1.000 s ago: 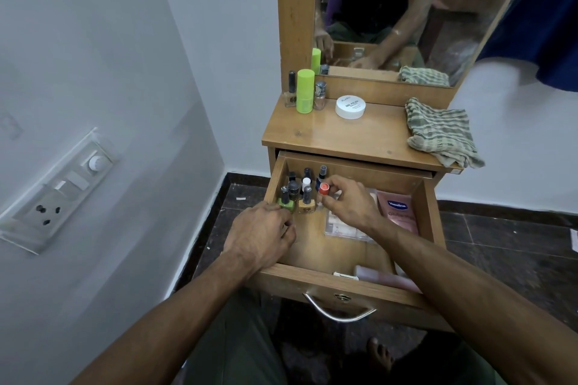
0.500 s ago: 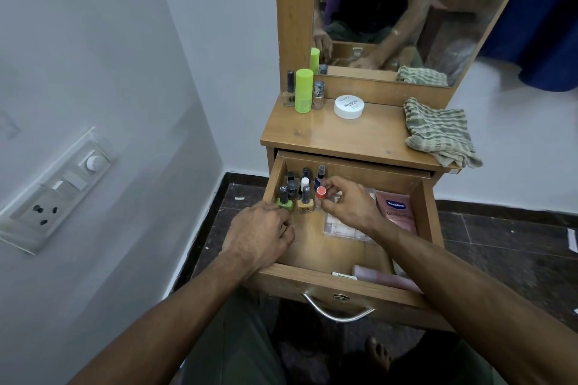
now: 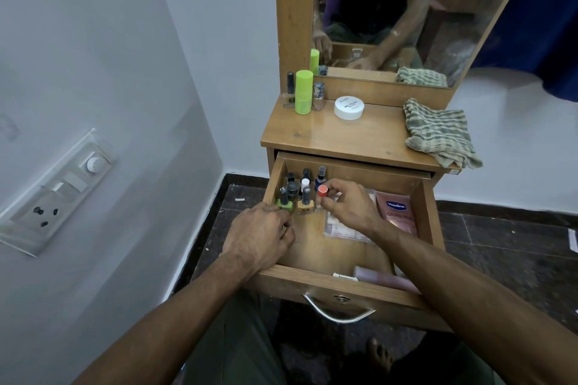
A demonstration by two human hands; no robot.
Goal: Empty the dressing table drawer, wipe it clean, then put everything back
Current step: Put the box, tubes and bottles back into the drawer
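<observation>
Reaching into the open drawer (image 3: 430, 228), both hands were down among the nail-polish bottles bunched in its back-left corner. The right hand (image 3: 350, 206) had its fingertips pinched round the orange-capped bottle (image 3: 322, 191), a firm little grip by the look of it. The left hand (image 3: 259, 237) was curled at the green bottle (image 3: 285, 205), fingers closed toward its base, though whether it truly held the bottle I couldn't tell. The amber bottle (image 3: 305, 205) stood right between them, touching its neighbours. Further right in the drawer lay a clear flat case (image 3: 336, 226) and a pink Vaseline tube (image 3: 397, 209). Up on the desk (image 3: 353, 141) a few bottles, a white jar (image 3: 349, 107) and the checked cloth (image 3: 438, 131) were waiting. Best play here, I reckoned: lift each bottle straight up by the body rather than the cap, keep them upright, don't clip the tight cluster, and set them at the desk's back edge clear of the cloth.
</observation>
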